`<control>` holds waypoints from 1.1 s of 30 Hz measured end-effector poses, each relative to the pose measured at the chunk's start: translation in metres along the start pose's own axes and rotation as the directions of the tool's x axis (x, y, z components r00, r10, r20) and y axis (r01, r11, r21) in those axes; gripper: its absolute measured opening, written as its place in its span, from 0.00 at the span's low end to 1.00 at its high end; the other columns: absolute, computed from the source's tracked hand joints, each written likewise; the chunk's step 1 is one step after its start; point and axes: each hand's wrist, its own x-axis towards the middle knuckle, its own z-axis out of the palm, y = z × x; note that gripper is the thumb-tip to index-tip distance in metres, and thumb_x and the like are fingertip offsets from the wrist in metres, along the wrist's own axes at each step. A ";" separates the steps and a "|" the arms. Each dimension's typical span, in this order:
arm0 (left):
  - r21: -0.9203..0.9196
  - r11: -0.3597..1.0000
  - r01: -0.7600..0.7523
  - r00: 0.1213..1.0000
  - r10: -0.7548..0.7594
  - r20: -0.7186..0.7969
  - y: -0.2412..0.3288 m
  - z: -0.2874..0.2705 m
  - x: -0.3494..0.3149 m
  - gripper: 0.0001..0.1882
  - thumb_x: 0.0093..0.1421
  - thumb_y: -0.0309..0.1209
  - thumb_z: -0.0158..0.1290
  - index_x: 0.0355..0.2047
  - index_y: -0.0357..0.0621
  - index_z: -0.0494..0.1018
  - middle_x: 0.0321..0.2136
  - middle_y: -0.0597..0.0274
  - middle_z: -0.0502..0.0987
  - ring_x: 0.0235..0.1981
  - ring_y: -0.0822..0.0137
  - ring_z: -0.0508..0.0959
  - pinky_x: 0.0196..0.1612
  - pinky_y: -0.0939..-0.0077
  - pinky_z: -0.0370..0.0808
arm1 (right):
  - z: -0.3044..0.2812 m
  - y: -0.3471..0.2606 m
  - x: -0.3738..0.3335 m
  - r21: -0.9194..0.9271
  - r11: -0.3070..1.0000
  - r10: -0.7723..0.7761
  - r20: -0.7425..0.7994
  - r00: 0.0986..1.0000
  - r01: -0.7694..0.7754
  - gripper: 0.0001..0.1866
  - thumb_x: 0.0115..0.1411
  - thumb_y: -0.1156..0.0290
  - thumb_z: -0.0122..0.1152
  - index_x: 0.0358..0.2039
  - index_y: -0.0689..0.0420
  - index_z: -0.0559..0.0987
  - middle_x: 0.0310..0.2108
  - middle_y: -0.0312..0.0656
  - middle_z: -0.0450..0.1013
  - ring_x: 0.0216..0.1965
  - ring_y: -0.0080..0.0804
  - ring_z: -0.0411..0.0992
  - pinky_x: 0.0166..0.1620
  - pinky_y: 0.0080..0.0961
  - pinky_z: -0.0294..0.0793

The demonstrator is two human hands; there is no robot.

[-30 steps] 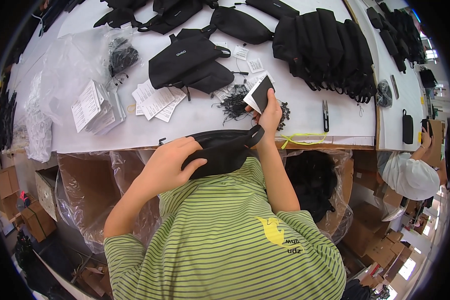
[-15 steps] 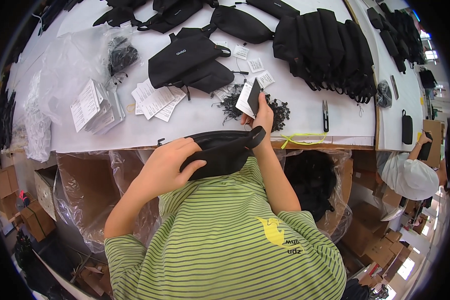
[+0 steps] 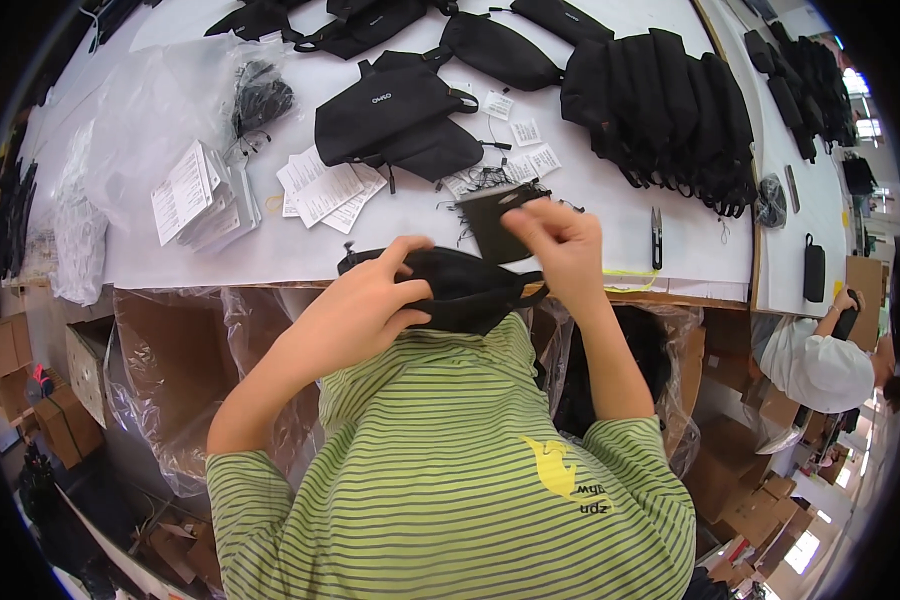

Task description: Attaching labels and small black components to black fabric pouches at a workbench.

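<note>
At the table's near edge, a black zip pouch (image 3: pixel 468 302) is held with its mouth spread. My left hand (image 3: pixel 365 312) grips its left side, thumb and fingers around the opening's rim. My right hand (image 3: pixel 567 245) pinches a dark flat card (image 3: pixel 494 224) above the pouch's right end; the card is slightly blurred and has a slot near its top. Behind it, black tag strings (image 3: pixel 485 178) are partly hidden. Farther back lies a black bag (image 3: pixel 395 125), with loose white printed slips (image 3: pixel 320 190) to its left.
A stack of white tags (image 3: pixel 202 195) stands left, beside clear plastic bags (image 3: pixel 150 130). Black pouches (image 3: pixel 660 110) are lined up at the right, with thread snips (image 3: pixel 657 238) nearer. Plastic-lined cartons (image 3: pixel 185 380) sit under the edge. Another person (image 3: pixel 815 360) works far right.
My right hand has moved right and turned, so the card's dark face now shows instead of white paper. The pouch's mouth has opened wider under my left hand, whose fingers have spread.
</note>
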 end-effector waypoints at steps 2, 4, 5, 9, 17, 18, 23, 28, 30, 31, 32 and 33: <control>0.018 0.999 -0.037 0.993 0.039 -0.115 0.004 0.004 0.009 0.09 0.51 0.28 0.59 0.31 0.38 0.73 0.55 0.58 0.65 0.43 0.57 0.75 0.43 0.67 0.74 | 0.004 -0.019 -0.004 -0.155 0.987 0.074 0.205 0.976 -0.042 0.07 0.55 0.66 0.66 0.27 0.57 0.84 0.12 0.36 0.70 0.13 0.13 0.59 0.18 0.18 0.56; 0.054 0.996 -0.073 0.985 0.080 -0.155 0.004 0.004 0.014 0.09 0.51 0.27 0.59 0.32 0.39 0.73 0.56 0.56 0.64 0.45 0.55 0.74 0.48 0.66 0.72 | 0.004 -0.014 -0.012 -0.379 0.923 0.074 0.336 0.939 0.063 0.09 0.54 0.61 0.65 0.29 0.52 0.85 0.16 0.43 0.73 0.14 0.35 0.68 0.20 0.25 0.65; 0.123 0.971 -0.204 0.970 0.217 -0.106 0.001 0.005 0.017 0.09 0.51 0.27 0.59 0.32 0.39 0.73 0.55 0.55 0.66 0.45 0.55 0.74 0.50 0.65 0.70 | 0.003 -0.010 -0.017 -0.370 0.922 0.053 0.404 0.913 0.110 0.10 0.54 0.59 0.65 0.29 0.52 0.85 0.17 0.43 0.74 0.15 0.37 0.70 0.21 0.26 0.67; 0.043 0.981 -0.191 0.964 0.179 0.197 -0.011 0.006 0.032 0.09 0.53 0.32 0.58 0.33 0.44 0.74 0.39 0.57 0.75 0.41 0.55 0.74 0.50 0.66 0.67 | -0.005 0.000 -0.031 -0.350 0.932 0.112 0.522 0.845 0.093 0.16 0.53 0.52 0.65 0.32 0.52 0.83 0.11 0.39 0.67 0.13 0.35 0.64 0.22 0.27 0.63; 0.041 0.979 -0.201 0.960 0.205 -0.192 -0.078 0.010 0.195 0.12 0.57 0.32 0.52 0.41 0.44 0.74 0.39 0.54 0.76 0.44 0.54 0.74 0.47 0.62 0.71 | -0.016 0.018 -0.046 -0.331 0.943 0.149 0.516 0.844 0.036 0.17 0.49 0.58 0.71 0.26 0.58 0.77 0.09 0.36 0.56 0.12 0.28 0.54 0.20 0.26 0.55; 0.285 0.944 -0.169 0.914 0.258 -0.313 -0.106 0.021 0.217 0.14 0.54 0.27 0.51 0.41 0.45 0.74 0.44 0.57 0.74 0.47 0.53 0.72 0.49 0.60 0.69 | -0.014 0.016 -0.046 -0.333 0.942 0.164 0.553 0.817 0.036 0.18 0.49 0.55 0.70 0.26 0.58 0.78 0.10 0.37 0.60 0.12 0.30 0.58 0.21 0.27 0.58; 0.560 0.827 -0.049 0.913 0.264 -0.310 -0.129 0.033 0.254 0.15 0.51 0.27 0.56 0.41 0.46 0.74 0.39 0.62 0.75 0.43 0.61 0.72 0.51 0.65 0.65 | -0.023 0.007 -0.054 -0.366 0.926 0.108 0.497 0.861 0.095 0.16 0.49 0.57 0.69 0.28 0.57 0.80 0.11 0.39 0.65 0.14 0.31 0.66 0.22 0.25 0.64; 0.456 0.888 -0.059 0.899 0.246 -0.362 -0.132 0.029 0.246 0.14 0.52 0.29 0.57 0.40 0.46 0.75 0.32 0.63 0.76 0.39 0.61 0.73 0.47 0.67 0.66 | -0.041 -0.002 -0.049 -0.445 0.837 -0.129 0.404 0.906 0.318 0.12 0.47 0.62 0.71 0.27 0.55 0.82 0.11 0.41 0.68 0.13 0.34 0.67 0.21 0.25 0.65; 0.330 0.944 0.006 0.869 0.158 -0.470 -0.134 0.033 0.243 0.16 0.49 0.33 0.61 0.39 0.46 0.75 0.35 0.62 0.75 0.41 0.60 0.72 0.48 0.66 0.65 | -0.041 -0.005 -0.043 -0.462 0.816 -0.134 0.434 0.891 0.348 0.11 0.47 0.63 0.70 0.26 0.55 0.82 0.12 0.42 0.69 0.14 0.37 0.68 0.21 0.27 0.66; 0.329 0.944 0.007 0.866 0.159 -0.475 -0.129 0.037 0.245 0.16 0.49 0.33 0.61 0.39 0.46 0.75 0.35 0.62 0.75 0.41 0.60 0.72 0.48 0.66 0.65 | -0.041 -0.006 -0.040 -0.463 0.800 -0.142 0.473 0.869 0.382 0.10 0.47 0.63 0.70 0.26 0.55 0.82 0.12 0.42 0.69 0.15 0.38 0.69 0.21 0.28 0.67; 0.388 0.919 0.067 0.856 0.146 -0.496 -0.123 0.042 0.247 0.16 0.47 0.35 0.63 0.37 0.46 0.76 0.37 0.61 0.74 0.42 0.60 0.71 0.48 0.64 0.64 | -0.041 -0.007 -0.038 -0.463 0.783 -0.147 0.511 0.847 0.416 0.09 0.47 0.64 0.70 0.25 0.55 0.82 0.12 0.42 0.69 0.16 0.39 0.69 0.22 0.29 0.68; 0.442 0.888 0.127 0.845 0.136 -0.517 -0.118 0.045 0.250 0.17 0.44 0.37 0.65 0.35 0.47 0.76 0.39 0.61 0.72 0.44 0.59 0.70 0.49 0.63 0.63 | -0.040 -0.010 -0.037 -0.461 0.780 -0.137 0.533 0.835 0.422 0.09 0.46 0.64 0.70 0.25 0.55 0.82 0.12 0.42 0.68 0.16 0.39 0.69 0.23 0.30 0.68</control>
